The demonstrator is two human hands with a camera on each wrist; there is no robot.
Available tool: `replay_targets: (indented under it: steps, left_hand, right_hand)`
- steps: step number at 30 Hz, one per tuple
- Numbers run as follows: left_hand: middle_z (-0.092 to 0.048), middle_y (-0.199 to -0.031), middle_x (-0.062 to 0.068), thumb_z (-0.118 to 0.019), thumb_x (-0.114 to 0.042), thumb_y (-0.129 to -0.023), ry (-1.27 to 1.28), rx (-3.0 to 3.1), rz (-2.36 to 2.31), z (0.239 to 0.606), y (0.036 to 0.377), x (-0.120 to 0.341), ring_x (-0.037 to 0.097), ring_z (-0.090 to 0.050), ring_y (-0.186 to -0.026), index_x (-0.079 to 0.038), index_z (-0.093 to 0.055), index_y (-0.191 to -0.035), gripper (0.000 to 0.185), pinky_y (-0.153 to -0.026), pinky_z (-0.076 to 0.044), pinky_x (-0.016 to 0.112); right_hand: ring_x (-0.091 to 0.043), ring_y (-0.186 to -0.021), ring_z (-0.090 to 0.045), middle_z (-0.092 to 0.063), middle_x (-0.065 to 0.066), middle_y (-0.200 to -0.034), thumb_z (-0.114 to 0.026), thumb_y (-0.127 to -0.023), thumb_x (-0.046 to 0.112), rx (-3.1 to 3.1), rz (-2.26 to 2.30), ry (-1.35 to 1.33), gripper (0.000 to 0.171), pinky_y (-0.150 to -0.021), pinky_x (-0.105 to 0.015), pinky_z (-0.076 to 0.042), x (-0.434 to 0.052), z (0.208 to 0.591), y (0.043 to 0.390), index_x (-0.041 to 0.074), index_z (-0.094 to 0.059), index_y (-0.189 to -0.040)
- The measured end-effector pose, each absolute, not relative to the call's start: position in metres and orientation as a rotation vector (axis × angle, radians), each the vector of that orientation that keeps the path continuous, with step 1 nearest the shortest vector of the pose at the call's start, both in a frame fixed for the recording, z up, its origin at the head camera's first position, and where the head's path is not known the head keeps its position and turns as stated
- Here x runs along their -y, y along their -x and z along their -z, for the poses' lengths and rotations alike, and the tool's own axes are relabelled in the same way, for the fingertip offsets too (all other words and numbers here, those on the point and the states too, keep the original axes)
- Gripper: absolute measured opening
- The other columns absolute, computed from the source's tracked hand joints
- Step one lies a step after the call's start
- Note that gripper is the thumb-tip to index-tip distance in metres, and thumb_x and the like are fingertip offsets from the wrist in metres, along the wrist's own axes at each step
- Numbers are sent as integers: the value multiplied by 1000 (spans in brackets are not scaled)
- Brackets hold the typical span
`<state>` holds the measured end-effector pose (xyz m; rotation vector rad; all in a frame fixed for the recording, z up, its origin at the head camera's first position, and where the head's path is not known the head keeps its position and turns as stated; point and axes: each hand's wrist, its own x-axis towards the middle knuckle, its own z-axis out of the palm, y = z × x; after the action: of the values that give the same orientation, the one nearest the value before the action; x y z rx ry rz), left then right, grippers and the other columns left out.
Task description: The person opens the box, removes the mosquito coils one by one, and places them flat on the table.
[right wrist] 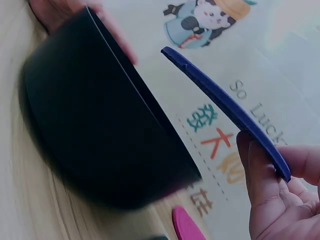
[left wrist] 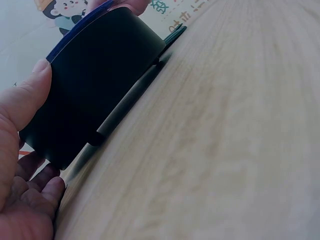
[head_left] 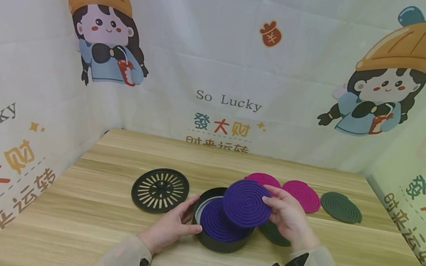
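A round black mosquito coil box (head_left: pixel 219 244) stands on the table with its top off, and a purple coil (head_left: pixel 214 226) lies inside it. My left hand (head_left: pixel 169 229) grips the box's left side, thumb (left wrist: pixel 31 92) against the wall near the rim and fingers around the far side. Over the right part of the box, my right hand (head_left: pixel 287 213) pinches a second purple coil (head_left: pixel 247 204) by its right edge. This coil is tilted; the right wrist view shows the held coil (right wrist: pixel 227 107) edge-on, apart from the box (right wrist: pixel 95 120).
A slotted black lid (head_left: pixel 159 191) lies left of the box. Behind and to the right lie two pink coils, one partly hidden (head_left: pixel 265 179) and one beside it (head_left: pixel 302 197). One green coil (head_left: pixel 341 207) lies far right; another green coil (head_left: pixel 277 236) is partly covered near the box.
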<state>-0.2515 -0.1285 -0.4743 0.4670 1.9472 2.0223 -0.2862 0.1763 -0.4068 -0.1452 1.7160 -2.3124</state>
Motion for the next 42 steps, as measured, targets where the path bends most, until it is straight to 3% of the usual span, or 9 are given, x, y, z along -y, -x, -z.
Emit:
replay_targets:
  steps: [10, 22, 42]
  left_hand:
    - [-13, -157, 22, -74, -9, -84, -469, -1946, -2026, 477, 252, 129, 36, -16, -143, -2, -12, -153, 93, -112, -27, 41]
    - [-14, -157, 22, -73, -8, -85, -458, -1959, -2018, 475, 251, 128, 37, -16, -143, -2, -14, -153, 90, -114, -24, 44]
    - [-14, -157, 22, -73, -7, -84, -461, -1978, -2017, 475, 251, 129, 37, -15, -143, -3, -16, -153, 89, -115, -22, 44]
  right_hand:
    - [-9, -74, -69, -72, 1, -90, -50, -95, -7, -1647, 2399, 92, 31, -65, -21, -57, -218, 412, 286, 19, -66, -102]
    - [-9, -72, -68, -71, 3, -89, -47, -96, -6, -1605, 2459, 80, 36, -64, -21, -57, -264, 425, 283, 21, -71, -99]
    - [-10, -82, -66, -69, 0, -95, -45, -97, -6, -1453, 2562, 33, 35, -70, -21, -57, -323, 442, 272, 17, -71, -99]
